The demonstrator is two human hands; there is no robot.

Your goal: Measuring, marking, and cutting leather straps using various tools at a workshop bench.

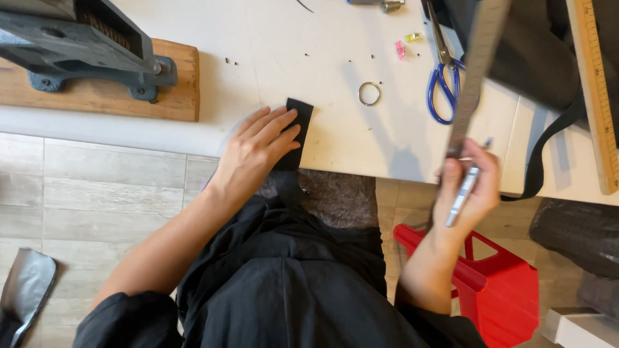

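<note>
- White table (pixel 309 38) fills the upper part of the view; its near edge runs across the middle, with grey plank floor (pixel 97 187) below it
- Left hand (pixel 261 138) lies flat, fingers spread and extended, pressing a black strip of webbing (pixel 302 116) at the table's near edge; the strip hangs over the edge toward the lap
- Right hand (pixel 471 187) is off the table edge, closed around a long metal ruler (pixel 480 61) and a silver pen (pixel 463 196); the ruler rises tilted up over the table
- Between the two hands the table is bare apart from a metal ring (pixel 369 93), well apart from the strip
- Blue-handled scissors (pixel 443 84) lie just beside the ruler
- Wooden ruler (pixel 596 90) runs along the right edge, next to dark fabric (pixel 535 51) with a black strap (pixel 548 148) drooping off the table
- Heavy grey press (pixel 77 38) on a wooden board (pixel 180 90) takes the left corner
- Red stool (pixel 506 283) stands on the floor under the right hand
</note>
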